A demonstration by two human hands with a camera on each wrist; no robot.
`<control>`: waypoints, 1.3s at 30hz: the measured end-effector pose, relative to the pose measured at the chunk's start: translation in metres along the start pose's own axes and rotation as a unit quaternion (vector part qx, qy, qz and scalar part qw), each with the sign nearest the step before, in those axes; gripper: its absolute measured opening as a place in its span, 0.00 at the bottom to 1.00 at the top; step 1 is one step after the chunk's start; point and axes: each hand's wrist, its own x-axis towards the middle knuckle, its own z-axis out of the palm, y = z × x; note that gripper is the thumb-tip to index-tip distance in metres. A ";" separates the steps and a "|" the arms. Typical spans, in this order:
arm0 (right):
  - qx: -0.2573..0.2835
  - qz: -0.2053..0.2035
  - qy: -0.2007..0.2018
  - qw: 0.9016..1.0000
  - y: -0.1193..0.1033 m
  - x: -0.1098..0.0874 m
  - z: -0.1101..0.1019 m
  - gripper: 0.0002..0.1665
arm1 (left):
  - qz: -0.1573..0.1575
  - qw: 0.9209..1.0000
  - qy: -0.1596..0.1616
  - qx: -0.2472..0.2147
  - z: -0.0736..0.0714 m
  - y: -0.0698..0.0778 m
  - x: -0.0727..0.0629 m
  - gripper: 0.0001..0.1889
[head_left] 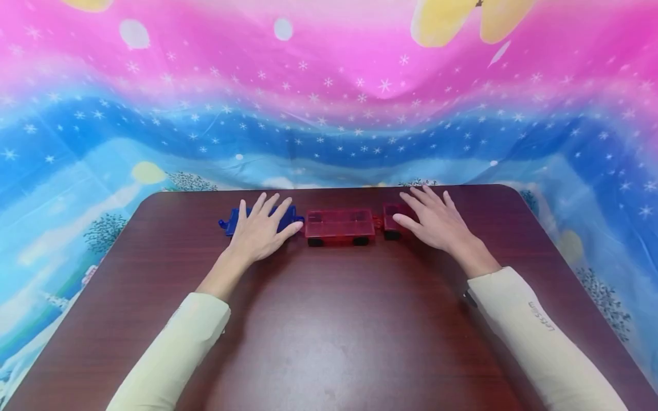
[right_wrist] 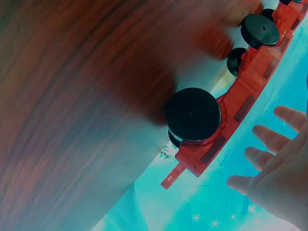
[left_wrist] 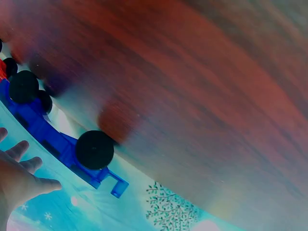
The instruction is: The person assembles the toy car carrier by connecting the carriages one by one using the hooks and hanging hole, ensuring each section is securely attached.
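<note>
The middle red car (head_left: 339,225) of a toy train is the landmark here; it stands on its black wheels on the dark brown wood-grain counter (head_left: 319,331), near the far edge.

Well to its left and nearer the person is the pale left sleeve (head_left: 180,331). Beyond the cuff, just left of the middle red car, the left hand (head_left: 259,231) is spread, palm down, fingers straight and parted, pinching nothing. It hovers over the blue car (left_wrist: 54,139); the left wrist view shows a gap between fingers and car. The blue car stands immediately left of the middle red car, with a hook (head_left: 223,225) at its outer end. Its other end reaches the middle red car, though whether the two are linked I cannot tell.

On the right side of the middle red car, a red coupling (head_left: 377,222) spans to the right-hand red car (right_wrist: 248,82), partly hidden in the head view. A narrow tab (right_wrist: 172,176) juts from its far end. Over it, right of the middle red car, the right hand (head_left: 434,221) is also spread, fingers straight and apart, clear of the car. The right sleeve (head_left: 540,337), printed with small lettering, lies farther right and nearer the person. Behind the middle red car hangs a pink and blue snowflake cloth (head_left: 329,85).
</note>
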 end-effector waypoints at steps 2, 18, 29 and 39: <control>-0.002 -0.002 0.002 1.000 0.000 0.000 0.000 0.50 | 0.001 1.000 0.004 0.001 0.000 0.002 0.001 0.44; -0.005 -0.012 0.010 1.000 0.001 0.002 0.007 0.48 | 0.031 1.000 0.004 -0.005 0.004 0.021 0.007 0.42; -0.007 -0.019 0.000 1.000 0.004 0.001 0.013 0.48 | 0.057 0.998 -0.002 0.003 0.009 0.037 0.011 0.40; -0.011 -0.032 0.017 0.999 0.003 0.001 0.022 0.47 | 0.077 0.996 -0.008 0.033 0.016 0.051 0.014 0.38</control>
